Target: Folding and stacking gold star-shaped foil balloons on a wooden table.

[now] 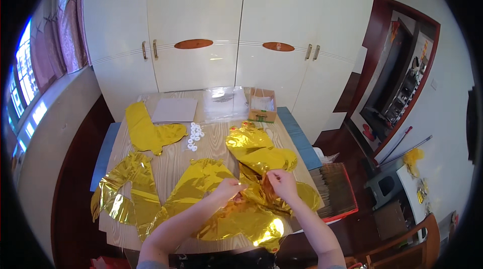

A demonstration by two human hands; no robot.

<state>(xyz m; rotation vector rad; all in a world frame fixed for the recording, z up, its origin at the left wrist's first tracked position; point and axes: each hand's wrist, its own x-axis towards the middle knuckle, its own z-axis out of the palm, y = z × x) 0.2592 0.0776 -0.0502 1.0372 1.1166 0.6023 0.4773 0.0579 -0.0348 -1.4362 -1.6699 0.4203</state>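
Observation:
My left hand (pixel 229 187) and my right hand (pixel 283 182) pinch a crinkled gold foil balloon (pixel 251 208) at the near edge of a wooden table (pixel 173 161). Both hands grip the foil a short way apart, fingers closed on it. More flat gold foil balloons lie around: one heap (pixel 254 148) just beyond my hands, one (pixel 151 130) at the far left, another (pixel 126 191) hanging over the left edge. Several small white rings (pixel 194 136) sit between them.
A small cardboard box (pixel 262 105), clear plastic bags (pixel 225 102) and a grey sheet (pixel 174 110) lie at the table's far end. White wardrobe doors (pixel 226 32) stand behind. A red-edged tray of dark sticks (pixel 334 188) sits at the right; a window is at the left.

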